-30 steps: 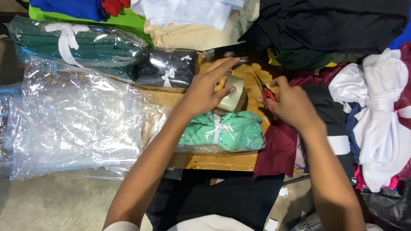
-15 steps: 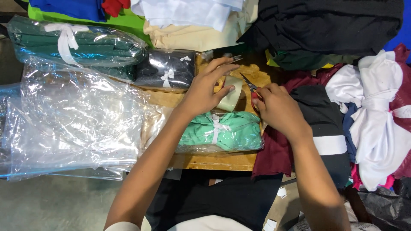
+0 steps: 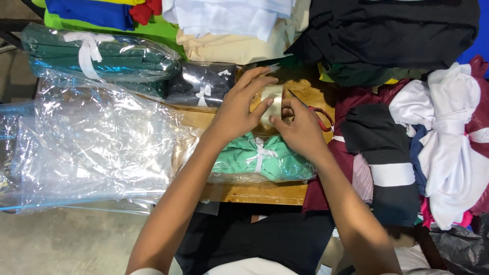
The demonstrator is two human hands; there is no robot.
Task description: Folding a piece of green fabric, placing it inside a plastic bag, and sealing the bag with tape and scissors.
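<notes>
My left hand grips a small pale roll standing on the wooden table, thumb on its front and fingers over its top. My right hand holds red-handled scissors with the blades pointing up-left, and its fingertips touch the roll's right side. Under both wrists lies a folded green garment in a clear bag, tied with a white ribbon.
A stack of clear plastic bags covers the left. Behind it lie a bagged dark green garment and a black one. Folded cloth piles line the back, with black cloth at right. White and maroon bundles crowd the right side.
My right hand has moved left with the scissors and now meets the pale roll. My left hand has stayed on the roll, fingers curling closer around it.
</notes>
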